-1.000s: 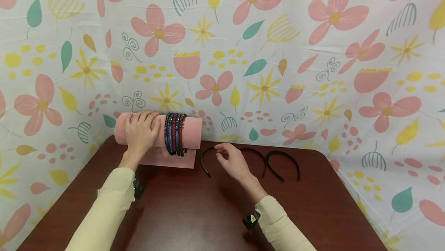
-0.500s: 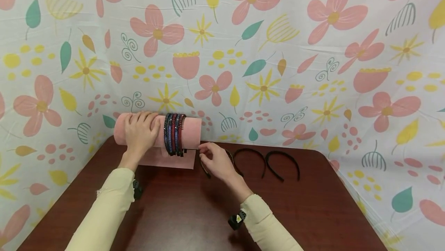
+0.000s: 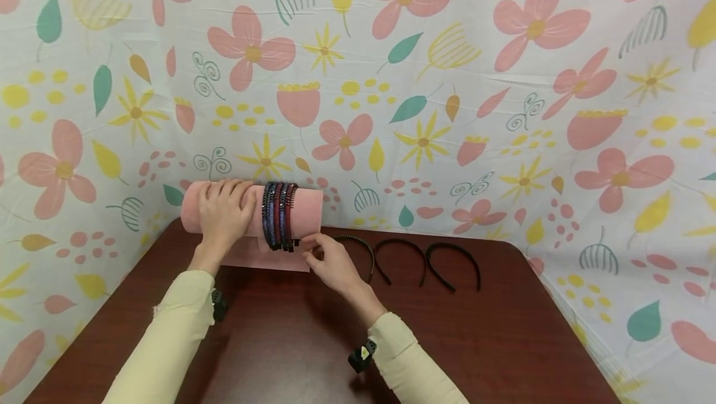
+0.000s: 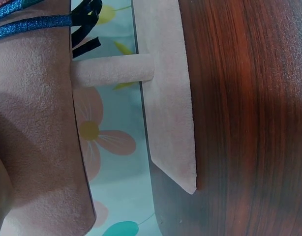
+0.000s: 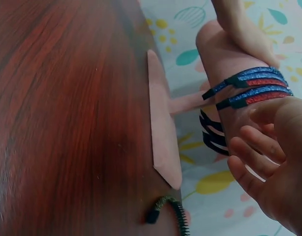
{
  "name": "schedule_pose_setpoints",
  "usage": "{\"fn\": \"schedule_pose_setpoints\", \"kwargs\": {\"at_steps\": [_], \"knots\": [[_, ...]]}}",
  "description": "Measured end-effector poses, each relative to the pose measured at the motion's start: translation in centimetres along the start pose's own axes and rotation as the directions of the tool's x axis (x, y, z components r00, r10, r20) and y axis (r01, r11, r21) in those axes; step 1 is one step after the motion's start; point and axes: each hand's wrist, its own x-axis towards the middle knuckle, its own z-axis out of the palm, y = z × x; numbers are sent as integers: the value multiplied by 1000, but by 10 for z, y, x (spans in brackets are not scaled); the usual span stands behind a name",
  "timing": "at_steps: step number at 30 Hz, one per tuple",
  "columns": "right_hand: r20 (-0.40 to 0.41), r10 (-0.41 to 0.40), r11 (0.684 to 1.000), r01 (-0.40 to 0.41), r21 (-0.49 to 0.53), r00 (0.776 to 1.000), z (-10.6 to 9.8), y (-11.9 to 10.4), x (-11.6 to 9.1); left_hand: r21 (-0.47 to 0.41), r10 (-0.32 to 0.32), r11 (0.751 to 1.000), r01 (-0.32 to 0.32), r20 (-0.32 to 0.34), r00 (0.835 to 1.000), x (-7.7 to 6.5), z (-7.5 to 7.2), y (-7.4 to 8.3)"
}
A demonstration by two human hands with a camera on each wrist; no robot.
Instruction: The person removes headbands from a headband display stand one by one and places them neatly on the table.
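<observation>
A pink, velvety headband stand (image 3: 305,214) lies crosswise at the back left of the table, its roll joined by a post to a flat base (image 4: 171,98). Several glittery blue and red headbands (image 3: 278,217) sit side by side around the roll. My left hand (image 3: 225,211) grips the roll over its top, left of the headbands. Close by the lower tips of the rightmost headbands is my right hand (image 3: 334,265), its fingers loosely bent and nothing seen between them. The right wrist view shows the palm (image 5: 288,162) beside the blue and red bands (image 5: 264,86).
On the brown table (image 3: 291,342), three dark headbands stand in a row right of the stand: a toothed one (image 3: 366,248) partly behind the right hand, a thin one (image 3: 399,241) and a thicker one (image 3: 453,245). A flowered cloth (image 3: 425,112) hangs behind.
My right hand has moved left from above the leftmost headband on the table to the lower tips of the bands on the stand. The left hand has stayed on the roll.
</observation>
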Motion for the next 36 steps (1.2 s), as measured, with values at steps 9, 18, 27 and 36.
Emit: {"fn": "schedule_pose_setpoints", "kwargs": {"at_steps": [9, 18, 27, 36], "knots": [[-12, 16, 999, -16, 47, 1000, 13, -2, 3, 1, 1, 1000, -1, 8, 1000, 0, -3, -1], [-5, 46, 996, -45, 76, 999, 23, -5, 6, -6, -9, 1000, 9, 22, 1000, 0, -3, 0], [-20, 54, 995, -52, 88, 998, 28, -10, 8, -4, -4, 1000, 4, 14, 1000, -1, -3, 0], [-92, 75, 984, -59, 171, 993, 24, -7, 9, 3, -3, 1000, 3, 20, 1000, 0, -3, 1]]}}
